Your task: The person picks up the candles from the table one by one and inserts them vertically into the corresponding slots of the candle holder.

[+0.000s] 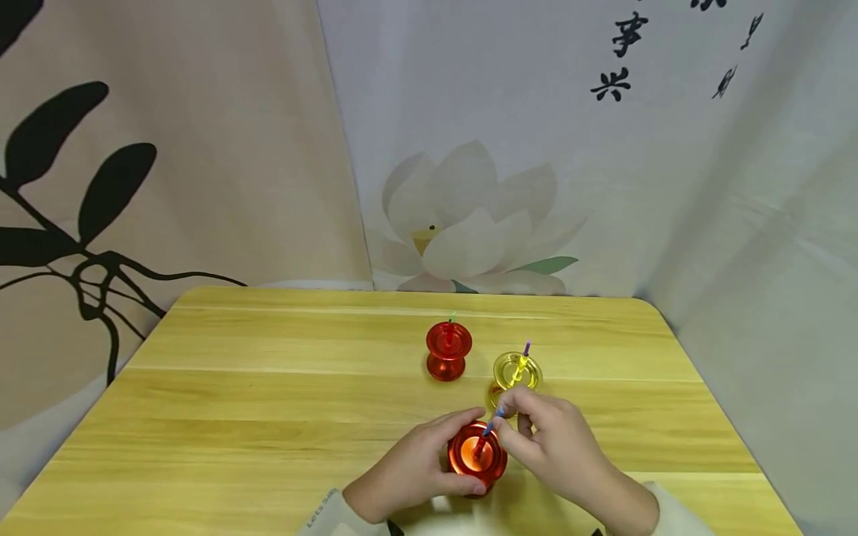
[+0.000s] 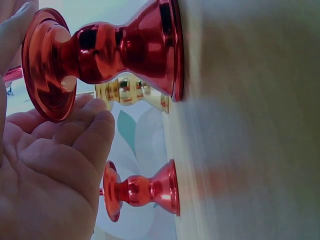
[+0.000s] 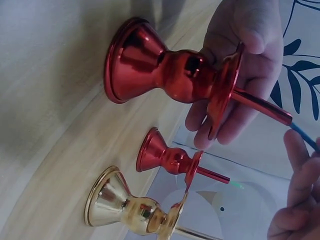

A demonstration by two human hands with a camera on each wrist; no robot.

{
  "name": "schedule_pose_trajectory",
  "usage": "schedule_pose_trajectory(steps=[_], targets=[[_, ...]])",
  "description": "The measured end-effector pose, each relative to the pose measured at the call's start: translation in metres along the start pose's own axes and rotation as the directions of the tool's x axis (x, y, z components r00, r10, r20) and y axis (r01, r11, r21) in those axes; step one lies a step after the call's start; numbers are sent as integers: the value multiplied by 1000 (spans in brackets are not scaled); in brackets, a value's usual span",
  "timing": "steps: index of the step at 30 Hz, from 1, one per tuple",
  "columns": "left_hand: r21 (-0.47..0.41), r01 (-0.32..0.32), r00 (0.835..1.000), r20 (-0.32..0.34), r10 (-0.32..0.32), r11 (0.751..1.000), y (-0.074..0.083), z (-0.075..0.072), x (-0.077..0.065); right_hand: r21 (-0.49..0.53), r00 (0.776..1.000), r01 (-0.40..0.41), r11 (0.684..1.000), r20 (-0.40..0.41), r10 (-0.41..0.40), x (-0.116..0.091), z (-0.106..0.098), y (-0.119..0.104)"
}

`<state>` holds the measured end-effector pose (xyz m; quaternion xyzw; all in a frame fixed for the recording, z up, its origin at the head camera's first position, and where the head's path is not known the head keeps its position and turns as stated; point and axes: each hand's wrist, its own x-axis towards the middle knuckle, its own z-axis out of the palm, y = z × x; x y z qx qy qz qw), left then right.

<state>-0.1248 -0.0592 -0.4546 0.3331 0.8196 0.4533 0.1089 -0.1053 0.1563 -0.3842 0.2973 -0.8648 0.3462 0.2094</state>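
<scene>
At the near middle of the table stands a red metallic candle holder [image 1: 473, 465] with a dish and an upright tube. My left hand [image 1: 422, 463] holds its dish, thumb on the near side and fingers on the far side. With thumb and forefinger, my right hand [image 1: 559, 443] pinches a thin blue stick [image 1: 490, 426], perhaps a small candle. In the right wrist view the lower end of the blue stick [image 3: 303, 134] meets the top of the tube [image 3: 265, 107]; how deep it sits I cannot tell.
Just beyond my right hand stands a gold candle holder [image 1: 532, 374] with a purple stick [image 1: 527, 348] on top. Farther back is another red candle holder [image 1: 447, 363] with a green stick [image 1: 453, 317]. The wooden table [image 1: 268, 417] ends at a printed curtain [image 1: 268, 134].
</scene>
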Motion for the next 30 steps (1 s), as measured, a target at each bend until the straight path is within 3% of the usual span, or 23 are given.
schedule_pose_trajectory(steps=[7,20,30], targets=[[-4,-6,1000,5,6,1000,2,-1,-1,-39,998,59,997,-24,-60,1,3,0],[10,4,1000,6,-4,1000,1,-3,-6,-17,998,67,998,14,-67,2,8,-2],[33,-11,1000,4,11,999,0,-4,-7,9,997,-32,999,65,32,-4,3,-2]])
